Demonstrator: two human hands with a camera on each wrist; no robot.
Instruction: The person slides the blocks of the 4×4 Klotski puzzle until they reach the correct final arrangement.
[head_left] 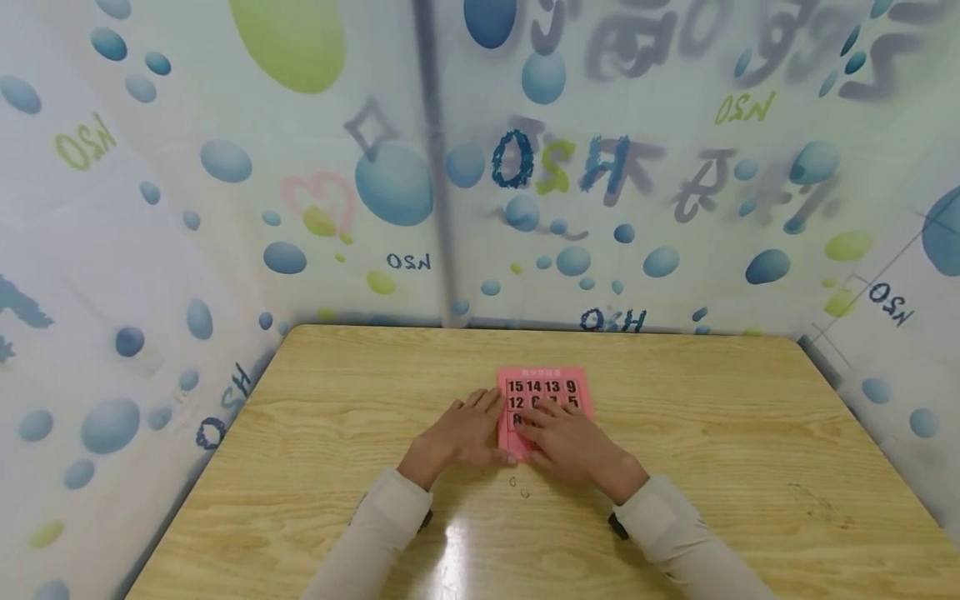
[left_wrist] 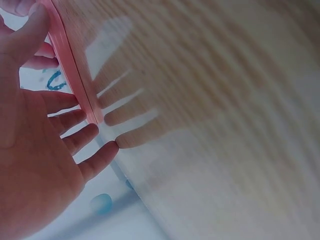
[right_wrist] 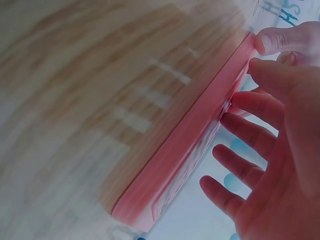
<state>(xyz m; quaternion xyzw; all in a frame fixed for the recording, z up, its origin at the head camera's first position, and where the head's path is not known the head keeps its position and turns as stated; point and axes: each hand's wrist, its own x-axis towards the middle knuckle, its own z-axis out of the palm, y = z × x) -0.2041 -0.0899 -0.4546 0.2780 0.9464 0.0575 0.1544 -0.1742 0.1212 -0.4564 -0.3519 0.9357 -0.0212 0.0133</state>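
Observation:
A pink sliding number puzzle [head_left: 547,372] lies flat on the wooden table, its black numbers facing up. The upper row reads 15, 14, 13, 9; my right hand covers much of the lower tiles. My left hand [head_left: 467,433] rests along the puzzle's left edge, fingers extended, with the thumb against the near edge. Over the tiles, my right hand [head_left: 573,440] spreads its fingers, and their tips touch or hover close to the face. In the right wrist view the puzzle's side [right_wrist: 175,145] shows both thumbs near one corner.
The light wooden table [head_left: 337,383] reaches out on both sides of the puzzle. Patterned white walls [head_left: 510,275] with blue and green spots stand behind it and to the sides. Small marks [head_left: 519,487] show on the tabletop near the puzzle.

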